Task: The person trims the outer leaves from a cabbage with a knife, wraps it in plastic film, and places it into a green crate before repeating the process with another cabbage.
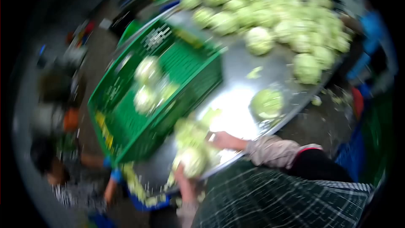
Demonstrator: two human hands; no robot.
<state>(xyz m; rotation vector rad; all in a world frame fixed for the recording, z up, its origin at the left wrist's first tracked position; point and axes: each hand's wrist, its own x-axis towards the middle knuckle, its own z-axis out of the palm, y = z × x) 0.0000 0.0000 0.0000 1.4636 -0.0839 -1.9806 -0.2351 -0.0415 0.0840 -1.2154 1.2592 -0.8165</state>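
Cabbage [194,163] at the near edge of the metal tray [238,76]; any writing?

White print [157,38] on the green crate [192,86], blurred unreadable.

Hands?

Left hand [184,182] touches the cabbage, right hand [224,139] near; blurred, can't tell either's grip.

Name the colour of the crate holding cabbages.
The crate is green; it shows best in the head view.

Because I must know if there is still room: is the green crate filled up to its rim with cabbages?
No, the green crate holds only a few cabbages, with much of its inside bare.
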